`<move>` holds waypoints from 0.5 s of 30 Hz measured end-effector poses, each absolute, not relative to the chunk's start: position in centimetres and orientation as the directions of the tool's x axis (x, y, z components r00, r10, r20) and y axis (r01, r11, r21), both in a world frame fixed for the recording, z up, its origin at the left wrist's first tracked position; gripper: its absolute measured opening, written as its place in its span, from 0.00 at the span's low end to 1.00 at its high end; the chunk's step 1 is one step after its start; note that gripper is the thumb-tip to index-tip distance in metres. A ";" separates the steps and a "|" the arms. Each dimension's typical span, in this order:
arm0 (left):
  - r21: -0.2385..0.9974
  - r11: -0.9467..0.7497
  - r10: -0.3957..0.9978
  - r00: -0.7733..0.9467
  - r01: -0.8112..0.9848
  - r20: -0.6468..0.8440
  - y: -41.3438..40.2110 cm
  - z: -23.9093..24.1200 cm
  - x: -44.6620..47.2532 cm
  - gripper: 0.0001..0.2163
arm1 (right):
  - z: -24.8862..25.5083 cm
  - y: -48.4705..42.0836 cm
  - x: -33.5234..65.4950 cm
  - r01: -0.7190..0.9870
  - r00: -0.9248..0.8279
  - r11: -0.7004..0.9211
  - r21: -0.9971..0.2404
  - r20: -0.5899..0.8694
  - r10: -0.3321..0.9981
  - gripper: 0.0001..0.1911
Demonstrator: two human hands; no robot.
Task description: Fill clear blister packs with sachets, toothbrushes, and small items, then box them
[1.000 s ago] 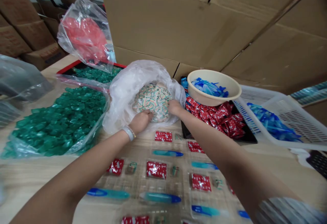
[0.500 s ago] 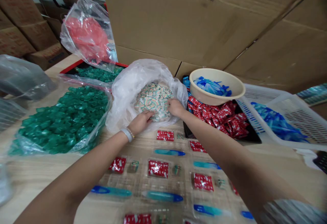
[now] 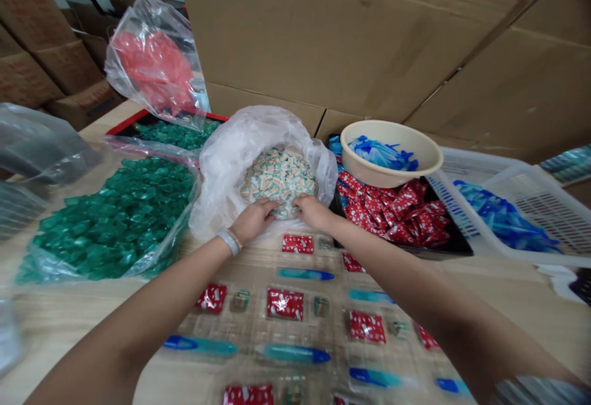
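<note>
Small printed pieces (image 3: 279, 174) lie in white bag (image 3: 219, 177) at twelve o'clock, left hand (image 3: 253, 220) at pile's seven, right hand (image 3: 314, 212) at five, fingers' closure indeterminable through blur.

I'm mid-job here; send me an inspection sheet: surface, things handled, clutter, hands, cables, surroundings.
Surface: light wooden-looking table, bearing transparent trays with red packets and blue pen-like items.
Things handled: small patterned pieces heaped in an open whitish bag.
Clutter: heaped green pieces at left; cream basin and white basket at right, both holding blue items.
Hands: left hand and right hand at the heap's near edge; whether they grip a piece cannot be told.
Cables: nothing seen.
Surroundings: cardboard behind the table, stacked cartons at far left.
</note>
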State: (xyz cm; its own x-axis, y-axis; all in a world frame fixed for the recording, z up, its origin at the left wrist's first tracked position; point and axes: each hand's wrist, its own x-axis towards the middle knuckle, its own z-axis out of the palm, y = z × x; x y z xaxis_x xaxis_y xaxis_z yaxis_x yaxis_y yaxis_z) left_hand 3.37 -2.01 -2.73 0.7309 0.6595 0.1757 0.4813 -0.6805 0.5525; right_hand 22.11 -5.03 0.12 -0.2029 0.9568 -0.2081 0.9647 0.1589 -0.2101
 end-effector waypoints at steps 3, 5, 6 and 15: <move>0.512 -0.703 0.652 0.735 0.494 0.187 -2.0 -2.6 3.3 0.14 | 0.4 -5.6 21.6 0.969 -0.182 0.148 -0.200 -0.163 0.970 0.11; 0.480 -0.725 0.638 0.744 0.494 0.197 -2.1 -2.6 3.4 0.12 | 0.2 -5.9 21.1 0.965 -0.178 0.150 -0.215 -0.114 0.977 0.12; 0.465 -0.736 0.628 0.752 0.492 0.199 -2.2 -2.5 3.4 0.11 | 0.0 -6.0 21.0 0.962 -0.181 0.156 -0.226 -0.096 0.979 0.12; 0.484 -0.576 0.801 0.572 0.658 0.177 -0.2 -1.5 0.8 0.11 | -1.8 -6.4 20.8 0.918 -0.202 0.197 -0.343 0.021 0.979 0.12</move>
State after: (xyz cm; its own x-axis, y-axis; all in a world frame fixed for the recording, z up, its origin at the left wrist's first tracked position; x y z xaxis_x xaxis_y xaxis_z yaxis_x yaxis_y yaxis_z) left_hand 0.75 -0.18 -1.46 0.5716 0.8012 0.1770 0.6582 -0.5765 0.4842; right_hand 20.77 -6.39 -1.76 -0.2024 0.9791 0.0213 0.9182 0.1973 -0.3434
